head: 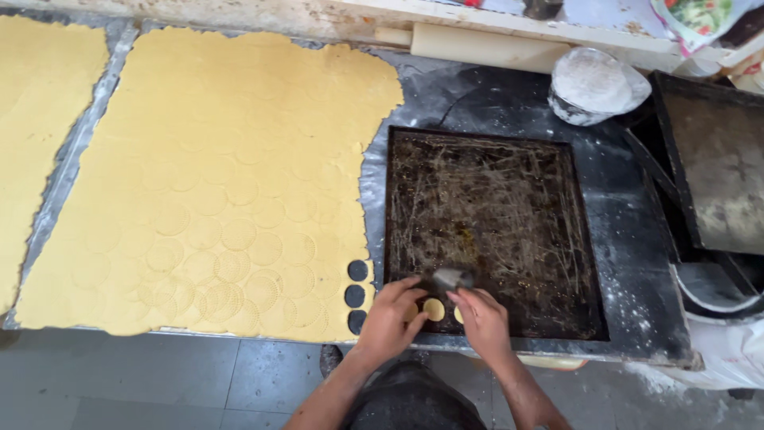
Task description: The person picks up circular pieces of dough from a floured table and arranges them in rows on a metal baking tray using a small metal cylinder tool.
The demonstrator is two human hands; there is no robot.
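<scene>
Barely started: two dough rounds on the tray at its near edge, three holes in the dough sheet left of it. Left hand touches a round, fingers loosely curled; right hand pinches what looks like a cutter.

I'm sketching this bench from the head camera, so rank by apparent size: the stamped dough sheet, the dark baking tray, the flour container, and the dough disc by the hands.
1. stamped dough sheet
2. dark baking tray
3. flour container
4. dough disc

Place: I'm looking at a working bakery bench.
Evidence: rolled dough sheet stamped with circles, blackened baking tray, rolling pin, flour tub.
</scene>
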